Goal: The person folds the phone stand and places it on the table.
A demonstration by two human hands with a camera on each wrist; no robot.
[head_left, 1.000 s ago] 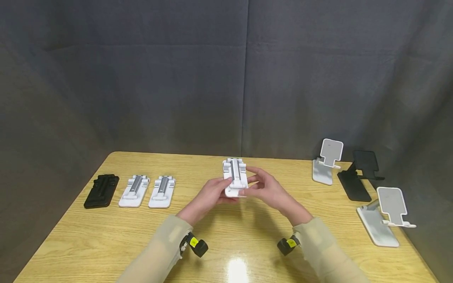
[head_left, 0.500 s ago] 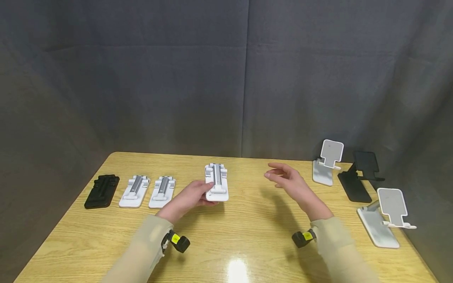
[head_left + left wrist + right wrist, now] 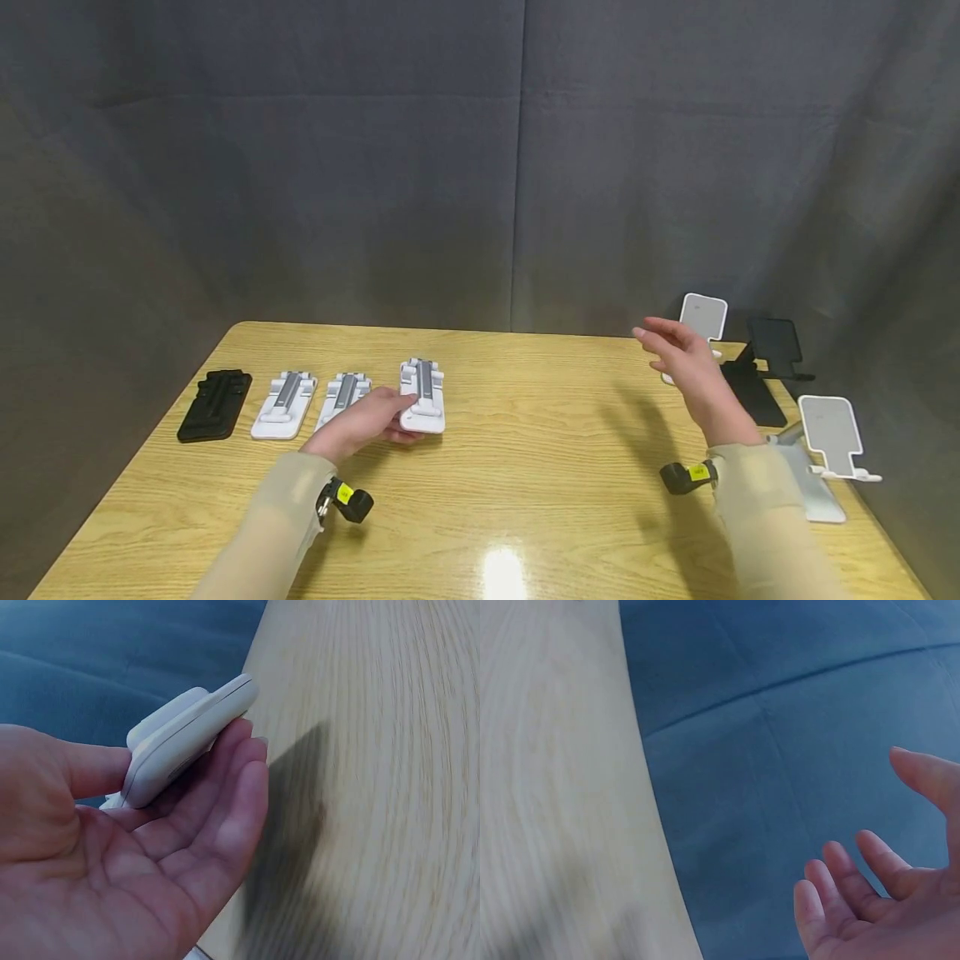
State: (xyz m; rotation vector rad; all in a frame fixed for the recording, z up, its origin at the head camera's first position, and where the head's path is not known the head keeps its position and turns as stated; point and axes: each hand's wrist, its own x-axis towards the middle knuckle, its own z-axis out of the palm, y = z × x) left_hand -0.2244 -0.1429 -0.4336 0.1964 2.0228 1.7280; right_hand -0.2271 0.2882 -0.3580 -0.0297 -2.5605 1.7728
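Note:
A folded white phone stand [image 3: 423, 408] with a grey strip is held in my left hand [image 3: 367, 421], thumb on top and fingers beneath. In the left wrist view the stand [image 3: 184, 731] shows edge-on, raised off the table, between thumb and fingers. My right hand [image 3: 690, 362] hovers at the right, in front of an unfolded white phone stand [image 3: 705, 315] and partly hiding its base. Nothing is in the right hand [image 3: 885, 900]; its fingers are spread and loosely bent in the right wrist view.
At the left lie a folded black stand [image 3: 215, 406] and two folded white stands, one nearer the edge [image 3: 284, 406] and one partly behind my left hand [image 3: 347, 392]. Unfolded black [image 3: 776, 346] and white [image 3: 831, 429] stands are at the right. A dark curtain [image 3: 480, 167] hangs behind the wooden table [image 3: 525, 492].
My right hand has let go of the folded white phone stand and moved right towards the unfolded stands. The left hand has carried the stand leftwards.

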